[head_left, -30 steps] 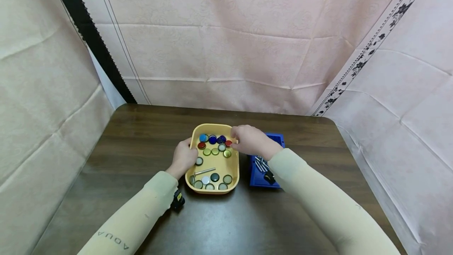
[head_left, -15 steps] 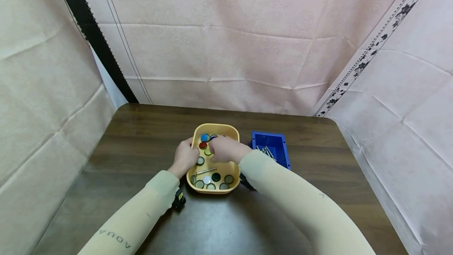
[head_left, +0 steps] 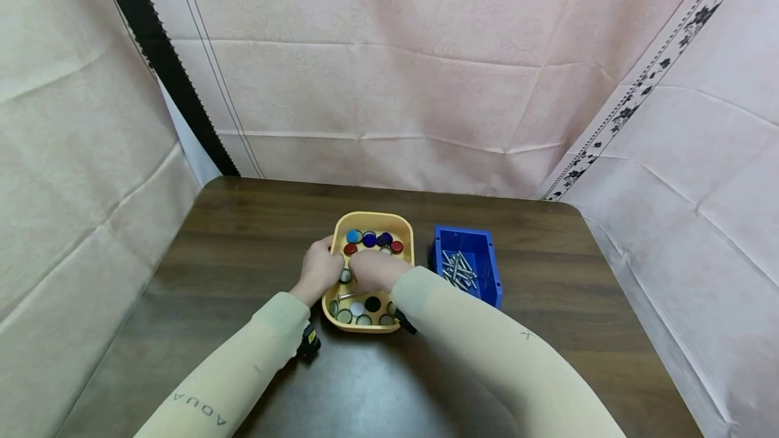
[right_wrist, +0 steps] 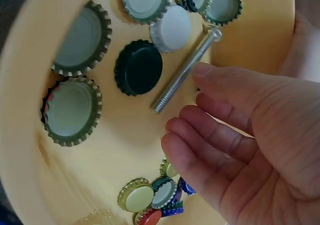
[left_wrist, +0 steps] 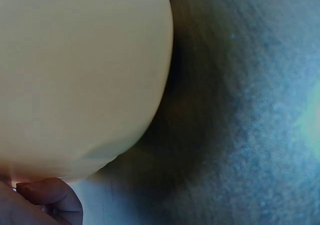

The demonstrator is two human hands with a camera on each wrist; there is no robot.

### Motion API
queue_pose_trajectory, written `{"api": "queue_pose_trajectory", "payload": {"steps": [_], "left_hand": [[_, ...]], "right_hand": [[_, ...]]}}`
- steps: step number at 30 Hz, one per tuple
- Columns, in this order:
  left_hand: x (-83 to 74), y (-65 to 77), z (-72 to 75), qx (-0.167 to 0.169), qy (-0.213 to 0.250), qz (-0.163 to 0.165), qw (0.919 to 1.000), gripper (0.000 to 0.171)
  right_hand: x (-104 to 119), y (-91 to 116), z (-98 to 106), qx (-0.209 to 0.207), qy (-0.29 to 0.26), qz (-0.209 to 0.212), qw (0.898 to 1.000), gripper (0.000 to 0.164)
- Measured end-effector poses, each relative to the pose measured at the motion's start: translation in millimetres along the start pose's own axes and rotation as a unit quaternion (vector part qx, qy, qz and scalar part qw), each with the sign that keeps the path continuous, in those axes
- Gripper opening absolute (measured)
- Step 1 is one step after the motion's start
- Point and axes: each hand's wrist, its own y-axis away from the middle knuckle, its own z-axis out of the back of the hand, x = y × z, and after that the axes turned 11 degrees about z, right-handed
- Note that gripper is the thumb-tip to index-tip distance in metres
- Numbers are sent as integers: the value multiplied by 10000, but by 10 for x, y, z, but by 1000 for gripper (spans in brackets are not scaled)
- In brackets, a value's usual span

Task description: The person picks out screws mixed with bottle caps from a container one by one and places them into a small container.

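A yellow tray [head_left: 368, 328] with rounded corners stands on the table, holding bottle caps and one bolt. My left hand [head_left: 319, 268] grips the tray's left rim; in the left wrist view its curled fingers [left_wrist: 57, 197] show beside a large pale surface. Inside the tray is my right hand [head_left: 377, 270], palm side visible in the right wrist view. Its thumb tip overlaps the edge of the silver bolt [right_wrist: 182, 75]; contact cannot be told. The other fingers are loosely bent, with nothing seen held between them. A dark green cap [right_wrist: 139, 67] and a white cap [right_wrist: 171, 29] lie beside the bolt.
Right of the tray stands a blue bin [head_left: 481, 249] with several silver bolts [head_left: 459, 270]. Blue caps [head_left: 369, 240] and red caps [head_left: 397, 247] lie at the tray's far end. The wooden table [head_left: 262, 222] extends around both, with pale cloth [head_left: 389, 107] behind.
My right hand has moved left and nearer to me, from the tray's far right rim to its middle. The bolts in the blue bin have come into fuller view. My left hand stays on the rim.
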Motion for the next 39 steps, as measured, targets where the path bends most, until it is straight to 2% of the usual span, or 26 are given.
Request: {"api": "queue_pose_trajectory", "payload": {"steps": [13, 16, 21, 29, 39], "left_hand": [[12, -7, -22, -15, 27, -10, 10000, 50], [12, -2, -21, 0, 16, 17, 10000, 49], [12, -4, -15, -6, -6, 50, 10000, 49], [-20, 5, -19, 90, 36, 103, 9999, 50], [-19, 24, -14, 93, -113, 183, 9997, 50]], "right_hand": [[-11, 16, -44, 83, 85, 95, 9999, 15], [-43, 28, -49, 13, -77, 2, 10000, 16], [-118, 49, -42, -31, -50, -170, 9998, 24], [-213, 85, -38, -155, 438, -392, 9981, 6], [-163, 34, -56, -260, 87, -736, 9969, 14]]}}
